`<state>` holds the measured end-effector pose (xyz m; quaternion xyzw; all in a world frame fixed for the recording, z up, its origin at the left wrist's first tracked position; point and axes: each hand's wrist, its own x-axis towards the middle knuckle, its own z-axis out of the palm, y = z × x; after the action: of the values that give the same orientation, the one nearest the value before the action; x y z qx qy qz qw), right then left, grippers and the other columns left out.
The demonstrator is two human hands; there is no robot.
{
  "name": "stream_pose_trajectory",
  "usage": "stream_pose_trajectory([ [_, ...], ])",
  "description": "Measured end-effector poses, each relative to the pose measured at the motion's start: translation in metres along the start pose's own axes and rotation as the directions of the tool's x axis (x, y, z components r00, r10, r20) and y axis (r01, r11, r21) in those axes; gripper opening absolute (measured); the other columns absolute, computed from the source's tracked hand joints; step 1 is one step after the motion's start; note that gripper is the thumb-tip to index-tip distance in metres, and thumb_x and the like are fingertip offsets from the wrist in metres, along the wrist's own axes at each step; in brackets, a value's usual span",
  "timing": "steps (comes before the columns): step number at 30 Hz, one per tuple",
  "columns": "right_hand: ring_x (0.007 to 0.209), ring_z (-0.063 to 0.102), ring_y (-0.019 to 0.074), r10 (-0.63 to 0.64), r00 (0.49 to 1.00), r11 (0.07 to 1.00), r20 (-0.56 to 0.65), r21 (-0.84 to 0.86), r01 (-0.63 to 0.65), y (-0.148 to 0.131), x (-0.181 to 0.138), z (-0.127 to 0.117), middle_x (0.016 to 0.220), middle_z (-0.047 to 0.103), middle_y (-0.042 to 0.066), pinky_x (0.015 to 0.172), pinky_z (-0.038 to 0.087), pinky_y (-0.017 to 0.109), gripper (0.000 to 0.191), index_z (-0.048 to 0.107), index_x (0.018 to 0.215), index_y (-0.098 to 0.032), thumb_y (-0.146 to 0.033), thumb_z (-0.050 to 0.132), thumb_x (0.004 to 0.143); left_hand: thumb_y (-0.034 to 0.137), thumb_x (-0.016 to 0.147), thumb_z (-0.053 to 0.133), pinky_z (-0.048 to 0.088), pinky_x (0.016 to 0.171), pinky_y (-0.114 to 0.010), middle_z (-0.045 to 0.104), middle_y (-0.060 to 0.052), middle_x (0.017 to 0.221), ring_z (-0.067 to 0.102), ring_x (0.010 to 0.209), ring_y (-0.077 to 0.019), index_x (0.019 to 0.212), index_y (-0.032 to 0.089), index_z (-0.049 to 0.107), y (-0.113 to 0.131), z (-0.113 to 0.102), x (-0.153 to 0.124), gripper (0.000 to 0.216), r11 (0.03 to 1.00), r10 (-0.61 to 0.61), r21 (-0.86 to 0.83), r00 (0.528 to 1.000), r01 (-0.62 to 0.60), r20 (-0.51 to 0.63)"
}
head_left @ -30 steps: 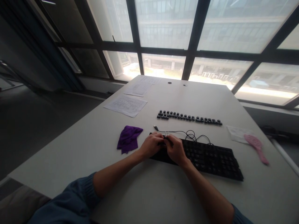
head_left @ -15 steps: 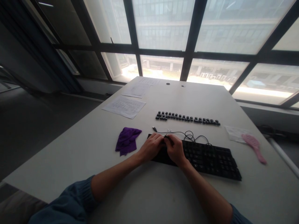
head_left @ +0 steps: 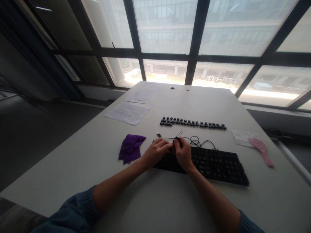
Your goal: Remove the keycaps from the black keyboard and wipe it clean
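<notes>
A black keyboard (head_left: 216, 165) lies slanted across the table in front of me, both hands over its left part. Pinched in my right hand (head_left: 184, 153) is a keycap puller (head_left: 177, 139), a small dark handle with two thin wires pointing up and away. My left hand (head_left: 157, 150) is right beside it, over the keyboard's left end, fingers bent together. What lies between those fingertips is hidden. Beyond the keyboard, loose black keycaps (head_left: 191, 123) stand in rows.
A purple cloth (head_left: 132, 148) lies left of my left hand. The keyboard's cable (head_left: 195, 140) coils behind it, its USB plug (head_left: 158, 134) near my left hand. Printed sheets (head_left: 127, 112) lie at the far left. On the right, a pink hairbrush (head_left: 261, 149) overlaps a white wipe (head_left: 240, 137).
The puller in my right hand has risen slightly and its wires now tilt to the right. My left fingers have moved a little lower, apart from the puller. The view has shifted slightly.
</notes>
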<state>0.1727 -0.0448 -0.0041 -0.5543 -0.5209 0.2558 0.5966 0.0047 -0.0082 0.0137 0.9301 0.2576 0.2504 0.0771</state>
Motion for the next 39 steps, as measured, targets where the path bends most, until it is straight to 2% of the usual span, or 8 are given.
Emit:
stream_pose_trajectory([
  [7,0.054,0.054,0.0157,0.088,0.996,0.991,0.002,0.101,-0.088,0.000,0.002,0.001,0.060,0.059,0.000,0.053,0.041,0.027,0.027,0.057,0.073,-0.019,-0.038,0.055,0.093,0.023,0.098,0.053,0.047,0.094,-0.039,0.066,-0.007,0.105,0.056,0.101,-0.0227,0.106,0.021,0.065,0.001,-0.001,0.006,0.014,0.999,-0.016,0.035,1.000,0.015,0.013],
  [12,0.048,0.051,0.0139,0.112,0.994,0.984,-0.006,0.138,-0.110,0.001,0.004,0.000,0.056,0.056,-0.002,0.048,0.040,0.025,0.029,0.055,0.071,-0.020,-0.040,0.055,0.092,0.019,0.092,0.061,0.044,0.102,-0.041,0.060,-0.007,0.113,0.051,0.110,-0.0236,0.104,0.022,0.064,0.000,-0.006,0.013,0.013,0.993,-0.076,-0.091,0.997,0.078,0.033],
  [16,0.043,0.050,0.0130,0.168,0.986,0.963,-0.016,0.214,-0.161,0.001,0.006,0.001,0.055,0.056,-0.002,0.043,0.038,0.024,0.031,0.055,0.072,-0.020,-0.043,0.055,0.092,0.024,0.088,0.068,0.044,0.101,-0.041,0.058,-0.006,0.112,0.052,0.109,-0.0233,0.098,0.022,0.065,-0.010,-0.026,0.037,0.011,0.960,-0.172,-0.235,0.984,0.155,-0.053],
  [19,0.043,0.049,0.0127,0.188,0.982,0.951,-0.004,0.252,-0.181,0.002,0.007,0.002,0.057,0.057,-0.001,0.040,0.038,0.024,0.031,0.055,0.072,-0.020,-0.044,0.055,0.091,0.028,0.085,0.072,0.042,0.102,-0.043,0.057,-0.007,0.112,0.051,0.109,-0.0245,0.096,0.021,0.069,-0.029,-0.030,0.068,0.013,0.965,-0.209,-0.188,0.967,0.180,-0.148],
  [24,0.042,0.048,0.0125,0.188,0.982,0.948,0.004,0.260,-0.183,0.002,0.005,0.002,0.056,0.057,-0.001,0.039,0.037,0.023,0.031,0.055,0.072,-0.020,-0.044,0.056,0.091,0.023,0.079,0.076,0.039,0.102,-0.045,0.056,-0.007,0.115,0.047,0.109,-0.0259,0.091,0.021,0.073,-0.074,0.005,0.110,0.012,0.971,-0.239,-0.049,0.959,0.234,-0.153],
  [29,0.044,0.050,0.0121,0.189,0.982,0.950,0.008,0.253,-0.185,0.003,0.006,0.003,0.059,0.058,0.000,0.040,0.038,0.023,0.029,0.055,0.073,-0.019,-0.042,0.056,0.092,0.021,0.076,0.077,0.038,0.102,-0.047,0.056,-0.007,0.117,0.043,0.111,-0.0287,0.087,0.022,0.076,-0.104,0.043,0.120,0.011,0.966,-0.255,0.028,0.963,0.258,-0.086],
  [33,0.045,0.051,0.0119,0.187,0.982,0.954,0.016,0.237,-0.185,0.005,0.006,0.004,0.059,0.059,0.000,0.042,0.039,0.023,0.030,0.055,0.073,-0.019,-0.041,0.055,0.093,0.022,0.077,0.077,0.037,0.102,-0.048,0.056,-0.007,0.121,0.042,0.112,-0.0290,0.089,0.023,0.076,-0.115,0.053,0.119,0.012,0.963,-0.263,0.038,0.961,0.267,-0.090],
  [39,0.046,0.053,0.0128,0.182,0.983,0.961,0.009,0.212,-0.180,0.007,0.005,0.004,0.062,0.061,0.000,0.044,0.041,0.024,0.028,0.056,0.074,-0.020,-0.041,0.055,0.092,0.023,0.077,0.076,0.037,0.100,-0.047,0.056,-0.006,0.122,0.041,0.114,-0.0290,0.088,0.025,0.077,-0.118,0.055,0.120,0.011,0.959,-0.276,0.037,0.958,0.280,-0.084],
])
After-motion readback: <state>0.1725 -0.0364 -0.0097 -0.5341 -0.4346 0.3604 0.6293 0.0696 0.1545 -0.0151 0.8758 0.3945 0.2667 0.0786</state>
